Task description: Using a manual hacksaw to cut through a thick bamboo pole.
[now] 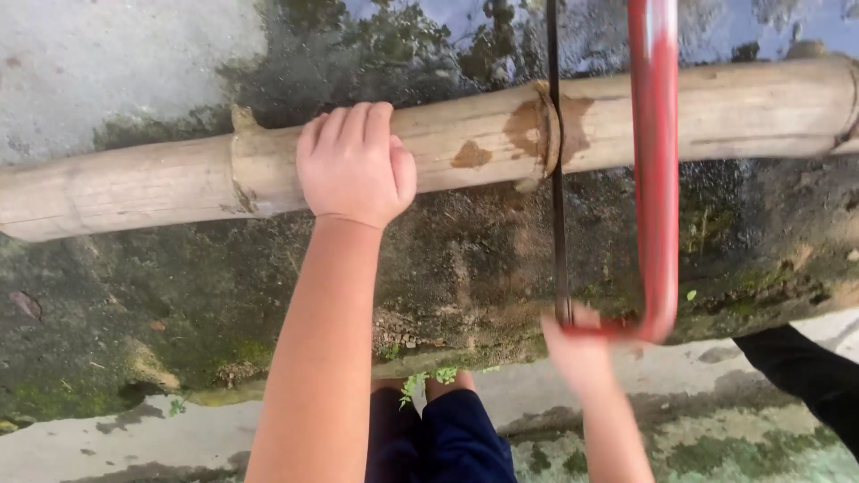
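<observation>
A long, pale brown bamboo pole (134,183) lies across a mossy concrete ledge, running from left to right. My left hand (355,163) grips it from above, left of a node. My right hand (580,347), blurred, is closed on the near end of a red-framed hacksaw (654,161). The saw's thin dark blade (555,161) crosses the bamboo at the node, where a cut shows. The frame's far end runs out of the top of the view.
The ledge (179,286) is dark, damp concrete with green moss; a puddle (591,31) lies behind the pole. My knees in dark blue shorts (443,434) show below. A dark sleeve or trouser leg (805,371) enters at the lower right.
</observation>
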